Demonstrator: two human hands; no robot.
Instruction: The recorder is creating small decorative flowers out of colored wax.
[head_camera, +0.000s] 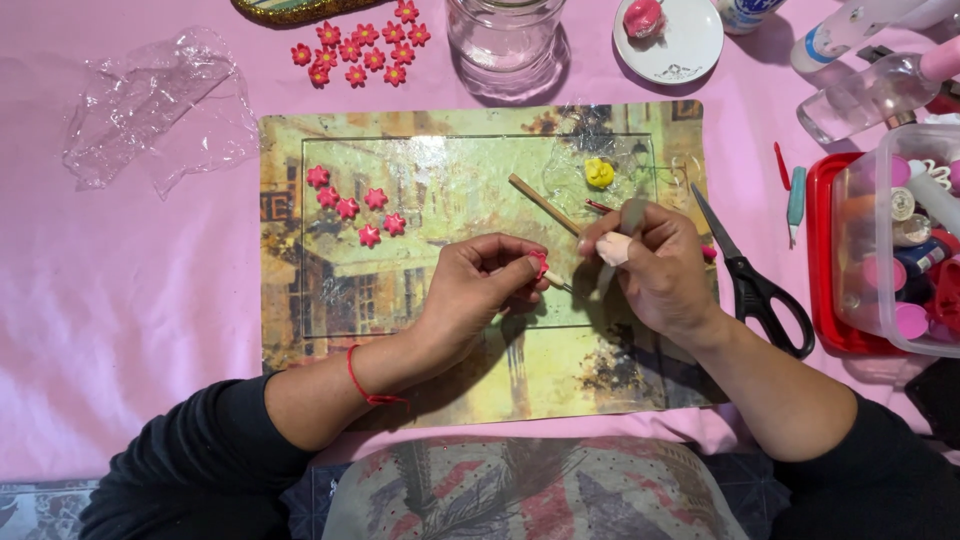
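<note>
Here, over the mat (300, 400), my left hand (480, 285) pinches a small pink clay flower (540, 265) at its fingertips. It looks soft and easily dented, so I'd hold it lightly by the edges. Just right, my right hand (655, 270) grips a thin modelling tool (628, 222).

A home craft corner, by the look of it: a surface (120, 300) under a pink cloth, a picture placemat (400, 330) as work mat, little pink clay flowers (360, 45) drying at the far side, scissors (755, 280) and a tub of paints (900, 240) on the right.
</note>
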